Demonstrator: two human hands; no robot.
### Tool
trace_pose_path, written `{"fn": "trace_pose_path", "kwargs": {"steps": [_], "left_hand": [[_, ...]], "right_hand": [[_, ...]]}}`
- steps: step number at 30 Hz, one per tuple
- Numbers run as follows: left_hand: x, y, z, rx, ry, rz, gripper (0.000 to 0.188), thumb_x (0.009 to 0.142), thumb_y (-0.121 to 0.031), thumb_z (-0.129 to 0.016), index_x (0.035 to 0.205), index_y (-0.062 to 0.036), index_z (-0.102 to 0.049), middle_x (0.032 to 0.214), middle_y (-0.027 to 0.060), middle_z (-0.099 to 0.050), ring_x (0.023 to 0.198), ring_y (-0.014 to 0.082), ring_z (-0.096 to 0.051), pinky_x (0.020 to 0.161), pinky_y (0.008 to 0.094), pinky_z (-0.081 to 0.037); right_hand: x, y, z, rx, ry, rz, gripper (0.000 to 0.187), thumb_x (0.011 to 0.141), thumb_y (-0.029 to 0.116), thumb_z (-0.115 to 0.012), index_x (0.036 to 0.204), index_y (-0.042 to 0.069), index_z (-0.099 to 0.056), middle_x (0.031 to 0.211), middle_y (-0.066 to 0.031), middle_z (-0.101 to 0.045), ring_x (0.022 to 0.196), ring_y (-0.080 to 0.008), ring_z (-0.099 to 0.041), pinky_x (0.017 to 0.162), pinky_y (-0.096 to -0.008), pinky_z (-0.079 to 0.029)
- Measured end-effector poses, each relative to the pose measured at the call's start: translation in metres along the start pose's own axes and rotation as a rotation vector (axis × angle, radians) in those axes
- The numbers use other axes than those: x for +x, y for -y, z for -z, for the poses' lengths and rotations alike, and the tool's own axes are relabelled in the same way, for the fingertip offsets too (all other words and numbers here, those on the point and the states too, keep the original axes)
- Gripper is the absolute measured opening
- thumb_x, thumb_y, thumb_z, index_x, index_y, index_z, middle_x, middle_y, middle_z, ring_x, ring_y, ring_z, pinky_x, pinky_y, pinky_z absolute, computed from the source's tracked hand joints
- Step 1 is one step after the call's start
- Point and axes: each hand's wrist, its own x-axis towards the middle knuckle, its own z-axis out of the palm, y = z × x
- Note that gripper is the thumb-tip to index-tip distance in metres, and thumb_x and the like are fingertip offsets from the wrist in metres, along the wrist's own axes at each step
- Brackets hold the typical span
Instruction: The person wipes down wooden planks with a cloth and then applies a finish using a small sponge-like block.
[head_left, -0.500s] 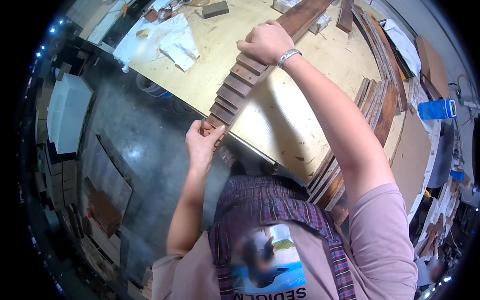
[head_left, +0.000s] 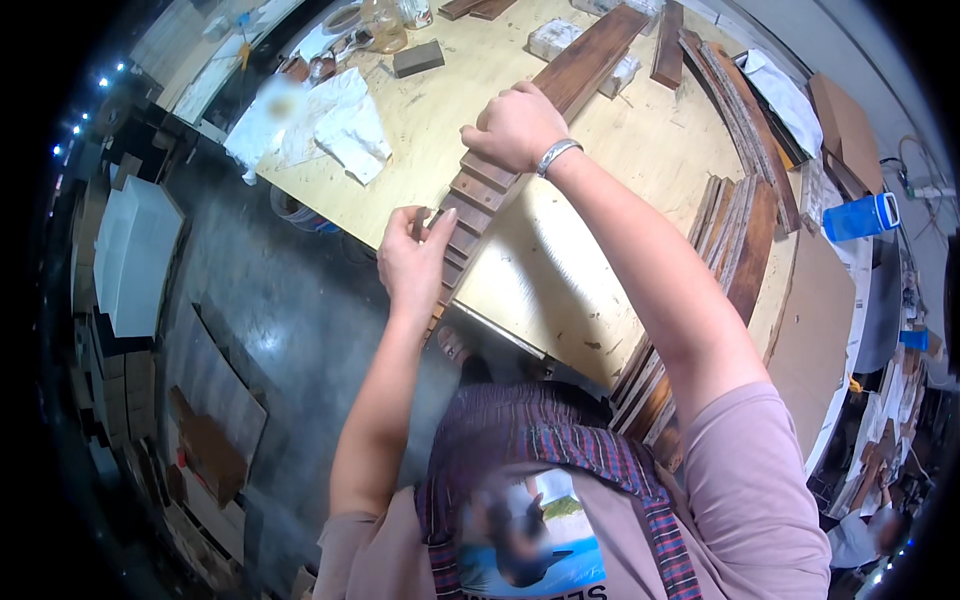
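A long dark-brown wooden board (head_left: 590, 65) lies aslant over the worktable, its near end reaching past the table's corner. Short, dark crosswise wooden pieces (head_left: 477, 192) form a stepped row along its near half. My right hand (head_left: 520, 128) is closed over the board about midway, fingers curled down on it. Beside the row's left edge, my left hand (head_left: 411, 258) pinches a small, thin dark strip (head_left: 420, 222) between thumb and fingers. The lower steps are partly hidden behind the left hand.
Stacked brown boards (head_left: 745, 235) lie along the right of the pale worktable (head_left: 560, 290). White cloths (head_left: 345, 130) and a grey-brown block (head_left: 418, 59) sit at the far left. A blue container (head_left: 860, 218) stands at the right; wood panels (head_left: 215, 365) lean at left.
My left hand has moved up along the stepped row, away from the near end, with the thin strip still in its fingers. My right hand keeps its hold on the board; the view has shifted slightly.
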Motion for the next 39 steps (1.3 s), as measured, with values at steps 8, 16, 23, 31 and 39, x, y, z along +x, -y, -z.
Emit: {"fn": "trace_pose_path", "kwargs": {"steps": [8,16,23,31,39], "left_hand": [[0.019,0.011,-0.014,-0.141,0.099,-0.025,0.034,0.075,-0.02,-0.084,0.091,-0.0019,-0.061,0.078,0.0042,-0.057,0.069,0.0123,-0.051,0.064,0.0296,-0.046],[0.008,-0.006,0.011,0.278,-0.001,-0.283,0.028,0.092,-0.017,-0.064,0.118,-0.0066,-0.068,0.095,0.0077,-0.06,0.087,0.022,-0.061,0.079,0.0334,-0.048],[0.002,-0.009,0.006,0.306,-0.175,-0.578,0.009,0.083,-0.01,-0.07,0.092,-0.0076,-0.07,0.081,0.0091,-0.057,0.076,0.0295,-0.061,0.068,0.0408,-0.048],[-0.017,0.006,-0.014,0.195,-0.158,-0.755,0.011,0.081,-0.004,-0.071,0.08,-0.0029,-0.059,0.076,0.0115,-0.056,0.069,0.0321,-0.057,0.062,0.0407,-0.045],[-0.02,0.016,-0.021,0.151,-0.162,-0.716,0.013,0.082,-0.004,-0.07,0.08,-0.004,-0.057,0.078,0.0122,-0.055,0.07,0.0338,-0.056,0.061,0.043,-0.044]], "right_hand": [[-0.001,-0.001,-0.004,0.03,-0.057,0.002,0.046,0.084,0.038,-0.05,0.059,0.005,-0.07,0.064,-0.0156,-0.065,0.071,-0.0299,-0.061,0.093,-0.0361,-0.043],[-0.002,-0.003,-0.006,0.059,-0.078,-0.004,0.046,0.085,0.038,-0.05,0.058,0.005,-0.07,0.062,-0.0155,-0.064,0.068,-0.0297,-0.06,0.092,-0.0356,-0.044],[-0.002,-0.002,-0.007,0.057,-0.091,0.021,0.047,0.085,0.037,-0.05,0.056,0.005,-0.068,0.06,-0.0155,-0.063,0.066,-0.0296,-0.06,0.089,-0.0361,-0.044],[-0.004,-0.003,-0.005,0.061,-0.082,0.022,0.046,0.085,0.037,-0.05,0.055,0.007,-0.068,0.06,-0.0149,-0.063,0.065,-0.0292,-0.059,0.086,-0.0359,-0.044],[-0.002,-0.003,-0.01,0.059,-0.095,0.032,0.047,0.086,0.038,-0.05,0.054,0.007,-0.067,0.06,-0.0147,-0.063,0.065,-0.0296,-0.058,0.085,-0.0364,-0.044]]}}
